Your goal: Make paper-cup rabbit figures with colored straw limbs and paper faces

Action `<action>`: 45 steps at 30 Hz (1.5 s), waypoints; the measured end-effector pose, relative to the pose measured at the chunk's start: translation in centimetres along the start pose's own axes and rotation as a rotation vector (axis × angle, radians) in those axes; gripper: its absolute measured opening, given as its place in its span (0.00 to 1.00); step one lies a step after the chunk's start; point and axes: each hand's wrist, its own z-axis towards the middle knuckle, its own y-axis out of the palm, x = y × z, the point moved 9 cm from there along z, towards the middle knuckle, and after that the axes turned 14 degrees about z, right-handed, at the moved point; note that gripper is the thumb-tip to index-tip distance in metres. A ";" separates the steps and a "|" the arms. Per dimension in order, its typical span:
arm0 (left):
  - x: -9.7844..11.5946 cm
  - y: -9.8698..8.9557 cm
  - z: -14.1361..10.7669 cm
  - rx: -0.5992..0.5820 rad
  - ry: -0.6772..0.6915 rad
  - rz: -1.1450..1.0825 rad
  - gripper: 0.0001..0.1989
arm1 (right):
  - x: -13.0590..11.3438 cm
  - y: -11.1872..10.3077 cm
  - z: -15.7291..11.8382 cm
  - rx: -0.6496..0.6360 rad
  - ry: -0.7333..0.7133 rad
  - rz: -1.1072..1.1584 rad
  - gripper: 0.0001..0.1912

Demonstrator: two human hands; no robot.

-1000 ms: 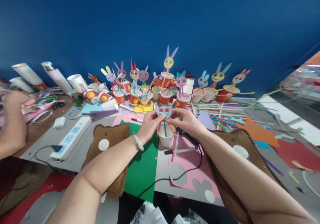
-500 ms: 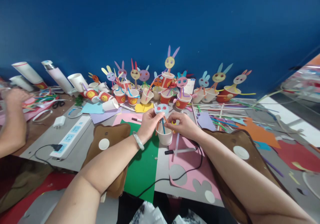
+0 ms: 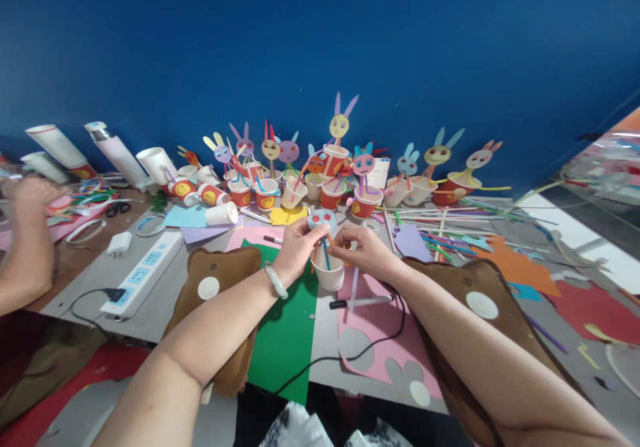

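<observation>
A light blue paper face (image 3: 321,219) with red eyes is pinched between the thumb and fingers of my left hand (image 3: 297,246). Below it, a blue stick (image 3: 327,254) and orange strips run down into a white paper cup (image 3: 329,276), which stands upright on the table. My right hand (image 3: 361,247) is closed at the cup's right side, its fingertips on an orange strip (image 3: 331,240) just under the face. A black-capped marker (image 3: 360,302) lies in front of the cup on cut pink paper (image 3: 385,354).
Finished cup figures with paper ears (image 3: 367,200) line the blue wall. Green paper (image 3: 283,334) and two brown cushions (image 3: 215,300) lie under my arms. A power strip (image 3: 143,274) is at left, near another person's arm (image 3: 27,247). Straws and pipe cleaners (image 3: 450,217) spread rightward.
Almost nothing differs. The paper face and my left hand have shifted very slightly left, while both hands keep their grasp.
</observation>
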 end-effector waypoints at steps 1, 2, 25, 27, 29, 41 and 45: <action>0.0 0.0 0.0 -0.002 0.002 0.006 0.15 | 0.1 0.0 0.0 0.000 0.003 0.003 0.16; 0.0 0.0 0.0 -0.005 0.003 0.013 0.15 | 0.2 0.1 0.0 0.000 0.005 0.007 0.16; -0.9 -0.4 0.6 -0.005 0.001 -0.021 0.17 | -0.1 -0.8 -0.1 0.075 -0.025 0.017 0.17; -0.9 -0.4 0.6 -0.005 0.001 -0.022 0.16 | -0.1 -0.7 -0.1 0.071 -0.024 0.022 0.18; -0.9 -0.4 0.6 -0.002 0.005 -0.016 0.16 | -0.1 -0.7 0.0 0.072 -0.022 0.028 0.19; -1.2 -0.4 0.8 -0.015 -0.021 -0.014 0.19 | 0.0 -0.8 -0.1 0.077 -0.015 0.029 0.19; -1.1 -0.5 0.8 0.000 -0.025 -0.002 0.20 | 0.1 -0.5 0.0 0.070 -0.030 0.026 0.20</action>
